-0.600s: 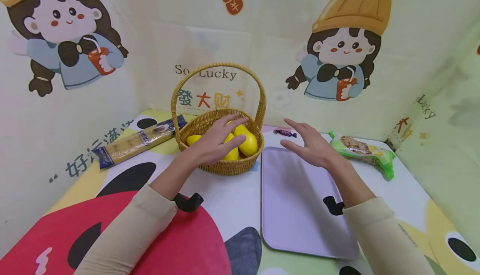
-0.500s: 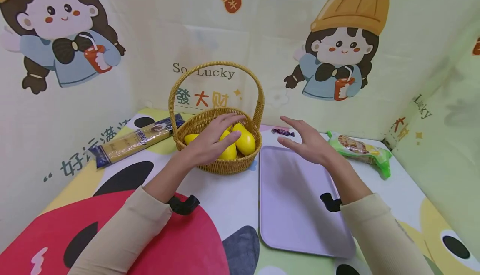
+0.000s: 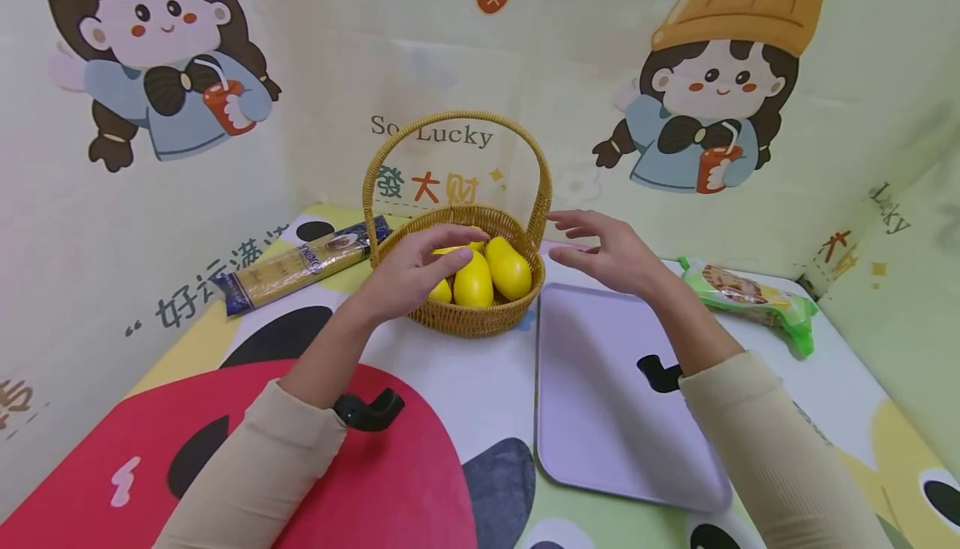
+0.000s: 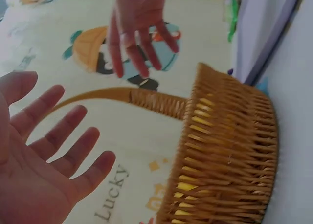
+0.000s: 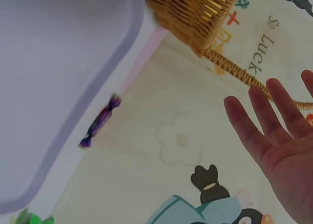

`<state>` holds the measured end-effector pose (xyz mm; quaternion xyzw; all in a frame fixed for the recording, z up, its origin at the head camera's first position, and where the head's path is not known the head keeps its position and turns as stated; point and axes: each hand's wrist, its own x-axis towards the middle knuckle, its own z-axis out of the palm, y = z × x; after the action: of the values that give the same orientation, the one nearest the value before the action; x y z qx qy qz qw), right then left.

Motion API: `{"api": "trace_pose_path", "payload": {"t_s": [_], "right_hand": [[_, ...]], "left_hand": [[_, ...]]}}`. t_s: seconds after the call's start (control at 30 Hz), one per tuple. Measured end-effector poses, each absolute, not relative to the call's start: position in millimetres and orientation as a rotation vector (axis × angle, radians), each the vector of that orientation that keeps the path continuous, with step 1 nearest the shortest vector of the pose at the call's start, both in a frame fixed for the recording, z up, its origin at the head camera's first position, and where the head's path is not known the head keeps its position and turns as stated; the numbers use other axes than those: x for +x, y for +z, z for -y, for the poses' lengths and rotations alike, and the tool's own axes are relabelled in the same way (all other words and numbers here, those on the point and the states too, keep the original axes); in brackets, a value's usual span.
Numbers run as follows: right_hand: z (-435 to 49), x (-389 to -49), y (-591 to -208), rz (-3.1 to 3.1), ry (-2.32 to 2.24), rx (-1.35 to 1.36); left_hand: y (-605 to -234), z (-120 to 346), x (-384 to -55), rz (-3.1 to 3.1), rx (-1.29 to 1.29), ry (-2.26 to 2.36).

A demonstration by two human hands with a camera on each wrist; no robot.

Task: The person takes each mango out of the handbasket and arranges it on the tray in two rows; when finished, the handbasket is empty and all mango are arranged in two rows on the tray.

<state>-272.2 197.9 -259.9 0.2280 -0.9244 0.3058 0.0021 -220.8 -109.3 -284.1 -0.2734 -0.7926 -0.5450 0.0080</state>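
Observation:
A woven wicker basket with a tall arched handle stands at the back middle of the table and holds several yellow mangoes. My left hand hovers in front of the basket's left side, covering part of it, with fingers extended and nothing held. To the right of the basket, my right hand hangs in the air above the far end of a lilac tray. Its fingers are spread and hold nothing. In the left wrist view both hands look apart from the basket.
A pack of spaghetti lies left of the basket. A green-and-clear food packet lies right of the tray. In the right wrist view, a purple wrapped candy lies beyond the tray's far edge. Printed cloth walls close off the back and sides.
The head view has shifted, so the scene sits further right and higher. My right hand has risen slightly and now hides the candy; my left hand has drawn back left, uncovering more mangoes.

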Motion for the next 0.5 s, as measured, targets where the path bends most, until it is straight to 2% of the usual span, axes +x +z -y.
{"api": "trace_pose_path", "payload": {"t_s": [0.5], "right_hand": [[-160.1, -296.8, -262.3, 3.007, 1.004, 0.820]], "left_hand": [[-266.7, 169.3, -219.4, 2.208, -0.716, -1.867]]}}
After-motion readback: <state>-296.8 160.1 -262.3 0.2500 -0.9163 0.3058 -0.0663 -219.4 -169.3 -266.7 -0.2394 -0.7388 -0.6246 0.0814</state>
